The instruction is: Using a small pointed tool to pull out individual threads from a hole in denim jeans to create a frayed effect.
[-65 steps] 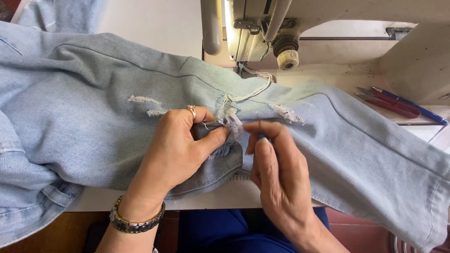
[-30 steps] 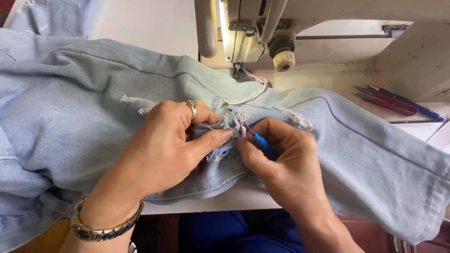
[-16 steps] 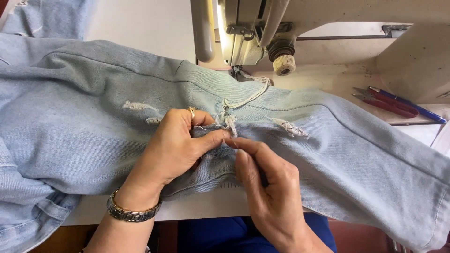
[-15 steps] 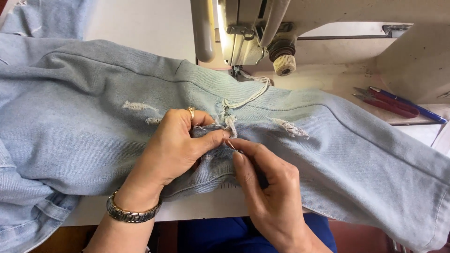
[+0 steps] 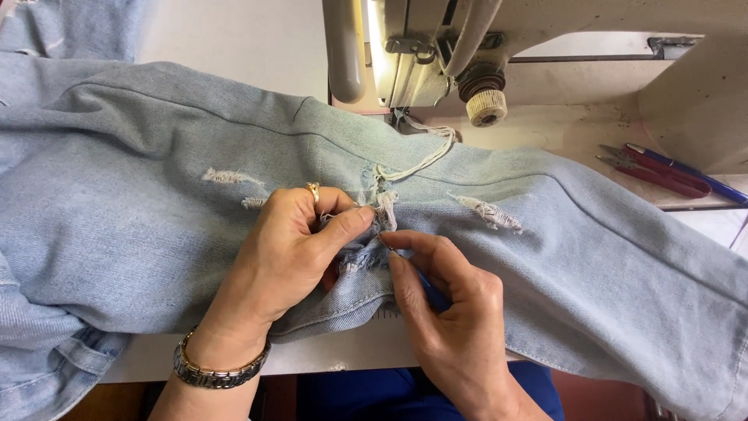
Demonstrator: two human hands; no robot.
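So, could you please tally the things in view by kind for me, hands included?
Hands: 2, left hand and right hand
Pale blue ripped jeans: 1
Sewing machine: 1
Blue pen: 1
Red thread snips: 1
Gold ring: 1
Metal wristwatch: 1
Total: 8

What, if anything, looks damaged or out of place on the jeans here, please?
The light blue jeans carry frayed rips, and a loose white thread trails from the tear that the left hand and right hand pinch.
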